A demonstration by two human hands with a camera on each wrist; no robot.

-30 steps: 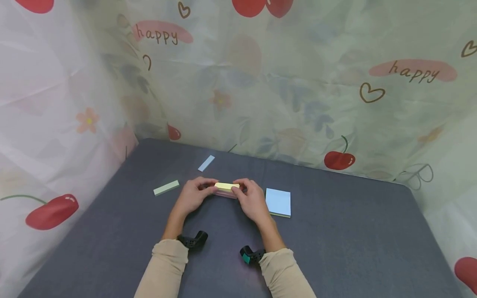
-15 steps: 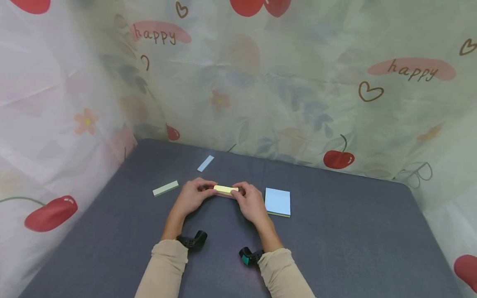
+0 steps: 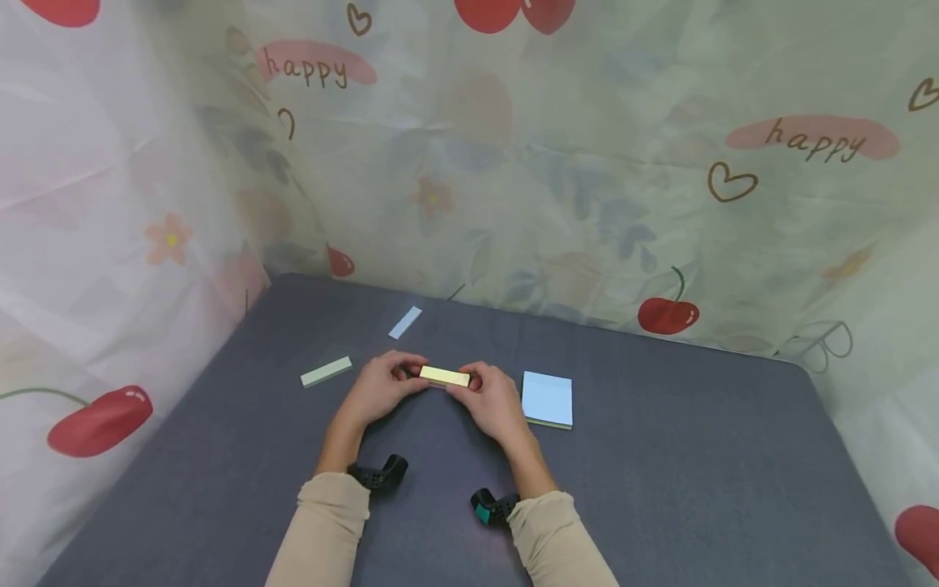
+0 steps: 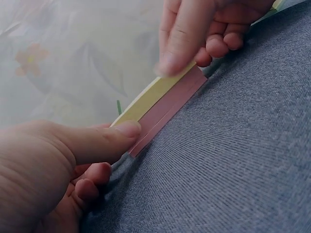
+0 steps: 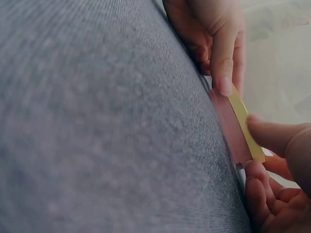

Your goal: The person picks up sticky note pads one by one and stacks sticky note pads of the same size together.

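While your left hand (image 3: 379, 385) and right hand (image 3: 490, 399) keep pinching its ends, the yellow strip pad (image 3: 444, 376) now sits lower, squared onto the pink strip pad (image 4: 167, 109) beneath.

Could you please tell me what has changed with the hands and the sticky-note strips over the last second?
Little has changed. The left hand and right hand still pinch the ends of the yellow strip pad; it now covers more of the pink strip pad beneath, which barely shows from the head view. The green strip, blue strip and blue square pad stayed put.
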